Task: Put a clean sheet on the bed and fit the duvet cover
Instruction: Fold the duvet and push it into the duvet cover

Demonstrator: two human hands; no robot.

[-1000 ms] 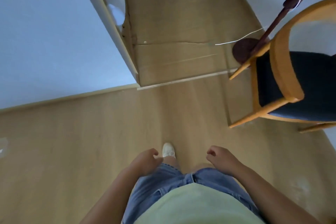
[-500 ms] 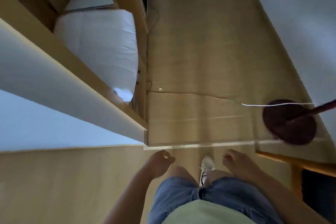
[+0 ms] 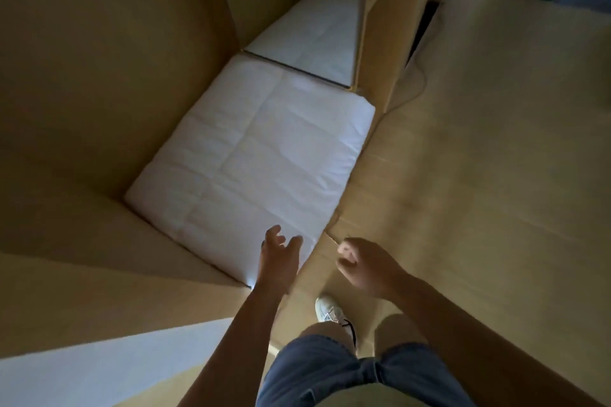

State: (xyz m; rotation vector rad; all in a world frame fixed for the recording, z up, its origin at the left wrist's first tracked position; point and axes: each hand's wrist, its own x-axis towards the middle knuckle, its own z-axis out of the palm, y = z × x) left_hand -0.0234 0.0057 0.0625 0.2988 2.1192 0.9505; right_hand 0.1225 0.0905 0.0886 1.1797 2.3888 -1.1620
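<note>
Rising to the left of the folded white duvet (image 3: 251, 155), the wooden side wall (image 3: 109, 76) of a cupboard stands in dim light. Below it and nearer the person than the duvet lies a pale white panel (image 3: 99, 367). The duvet itself lies flat in the bottom of the open compartment, quilted in squares. Its left edge is against the side wall and its right edge is beside the wooden floor (image 3: 496, 175). Behind the duvet, past a thin dark edge, shows another white surface (image 3: 307, 36); whether that is more bedding or a reflection I cannot tell.

At the duvet's near right corner is the left hand (image 3: 279, 258), arm stretched forward, fingers spread and relaxed, holding nothing. It overlaps the corner in the view, but whether it touches the fabric is not clear. Just right of the duvet's near corner, over the floor, the right hand (image 3: 363, 266) is raised with its fingers curled in toward the palm, empty, somewhat blurred.

Nearer the person than the duvet, between the two forearms, are a white shoe (image 3: 327, 309) and blue denim shorts (image 3: 347, 370). Right of the duvet's far end stands an upright wooden divider (image 3: 377, 26), and a thin cable (image 3: 418, 89) loops on the floor just beyond it.
</note>
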